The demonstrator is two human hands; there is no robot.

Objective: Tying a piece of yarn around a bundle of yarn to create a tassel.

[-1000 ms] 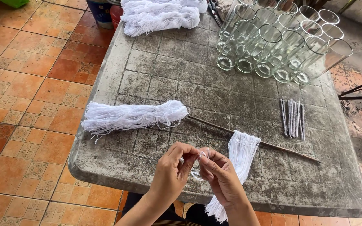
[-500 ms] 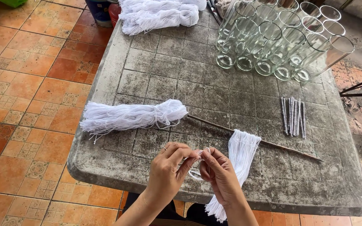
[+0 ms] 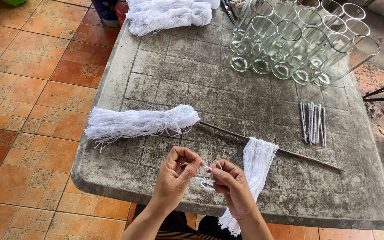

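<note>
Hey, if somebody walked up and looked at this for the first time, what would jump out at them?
Probably the two hands at the table's near edge: the left hand and right hand pinch a short white string between their fingertips. Next, the cluster of clear glass cylinders at the far right of the grey stone table, and the white thread bundle lying left of a thin stick.

My one view sits on my head, looking steeply down and forward over the grey stone table (image 3: 165, 84), my hands close at the bottom edge, tiled floor (image 3: 32, 89) left.
</note>
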